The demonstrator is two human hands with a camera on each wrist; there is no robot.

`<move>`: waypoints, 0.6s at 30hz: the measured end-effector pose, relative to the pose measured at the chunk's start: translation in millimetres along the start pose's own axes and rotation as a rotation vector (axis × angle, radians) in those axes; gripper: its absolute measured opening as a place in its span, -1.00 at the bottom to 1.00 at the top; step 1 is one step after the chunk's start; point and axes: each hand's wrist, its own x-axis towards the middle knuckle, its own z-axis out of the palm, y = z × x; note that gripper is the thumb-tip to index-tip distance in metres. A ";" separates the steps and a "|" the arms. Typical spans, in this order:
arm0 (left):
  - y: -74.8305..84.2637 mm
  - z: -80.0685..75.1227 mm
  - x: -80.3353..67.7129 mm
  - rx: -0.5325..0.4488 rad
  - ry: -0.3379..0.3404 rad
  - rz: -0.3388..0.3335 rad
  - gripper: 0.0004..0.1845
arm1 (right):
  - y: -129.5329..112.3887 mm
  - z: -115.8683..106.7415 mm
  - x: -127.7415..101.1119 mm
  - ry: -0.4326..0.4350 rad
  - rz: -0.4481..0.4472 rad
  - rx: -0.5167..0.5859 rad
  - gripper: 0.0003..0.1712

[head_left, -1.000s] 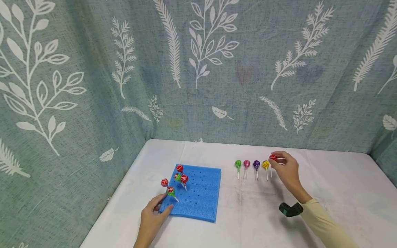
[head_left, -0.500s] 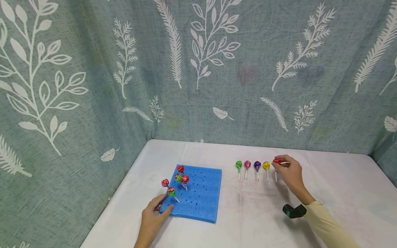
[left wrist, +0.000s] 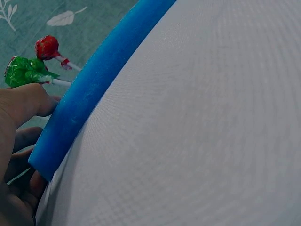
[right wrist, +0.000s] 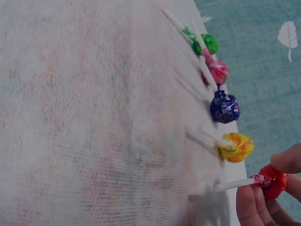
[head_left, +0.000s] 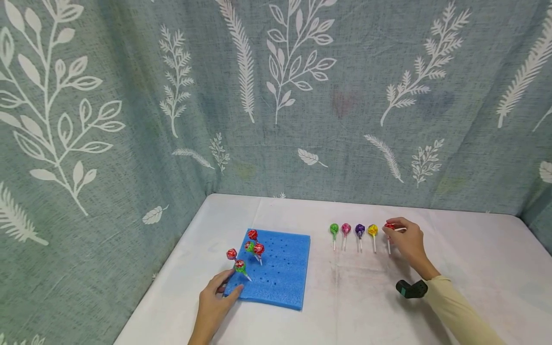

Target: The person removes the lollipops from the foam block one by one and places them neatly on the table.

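Note:
My right hand [head_left: 403, 238] pinches a red lollipop [head_left: 389, 226] by its head, at the right end of a row, its stick [right wrist: 235, 184] just above the cloth. Beside it lie a yellow lollipop [head_left: 373, 230], a purple lollipop [head_left: 360, 230], a pink lollipop [head_left: 346, 228] and a green lollipop [head_left: 334, 229]. My left hand [head_left: 217, 299] holds the near left corner of a blue foam block [head_left: 276, 270] with the thumb on top; fingers [left wrist: 19, 155] lie under its edge. Several red and green lollipops [head_left: 247, 249] stand stuck in the foam.
A white cloth [head_left: 345, 297] covers the table. Teal leaf-print curtains [head_left: 276, 96] close off the back and left side. A dark wrist device [head_left: 411, 289] sits on my right forearm.
My right hand has lowered the red lollipop and carried it slightly right, down toward the cloth beside the yellow one. The left hand has stayed on the foam corner.

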 end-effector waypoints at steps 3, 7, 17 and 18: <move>0.2 0.8 -0.4 -0.003 -0.001 0.003 -0.42 | 4.6 0.7 2.8 -0.009 0.040 -0.016 -0.63; 0.7 1.8 0.0 -0.011 0.005 0.015 -0.41 | 11.8 2.8 5.4 -0.029 0.088 -0.016 -0.62; -1.1 2.6 0.3 0.000 0.021 0.024 -0.43 | 18.6 9.3 8.7 -0.070 0.073 -0.091 -0.64; -1.2 2.1 0.0 0.006 0.022 0.022 -0.43 | 18.5 10.3 8.9 -0.078 0.061 -0.104 -0.64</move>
